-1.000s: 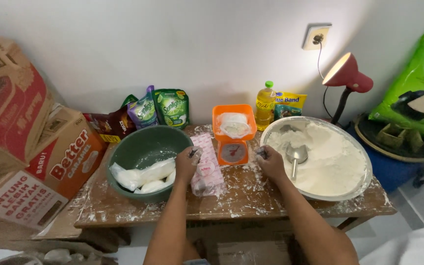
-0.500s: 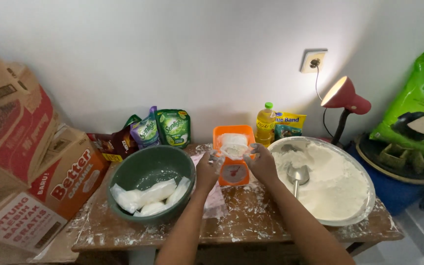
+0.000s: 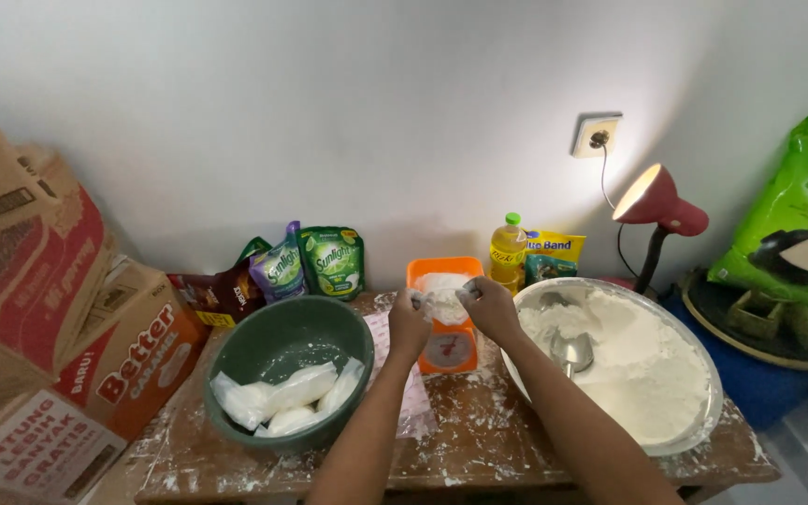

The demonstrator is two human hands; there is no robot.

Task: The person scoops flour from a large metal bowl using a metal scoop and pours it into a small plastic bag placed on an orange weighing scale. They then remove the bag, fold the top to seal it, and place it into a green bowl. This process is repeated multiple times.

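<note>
- Gripping the clear plastic bag of flour from both sides, the left hand and right hand held it over the orange kitchen scale.
- Left fingers were pinched together on the bag's left edge.
- Right fingers were pinched together on its right edge.
- The scale stood on the flour-dusted wooden table, between the green bowl of filled bags and the metal basin of flour.
- A metal scoop lay in the basin.
</note>
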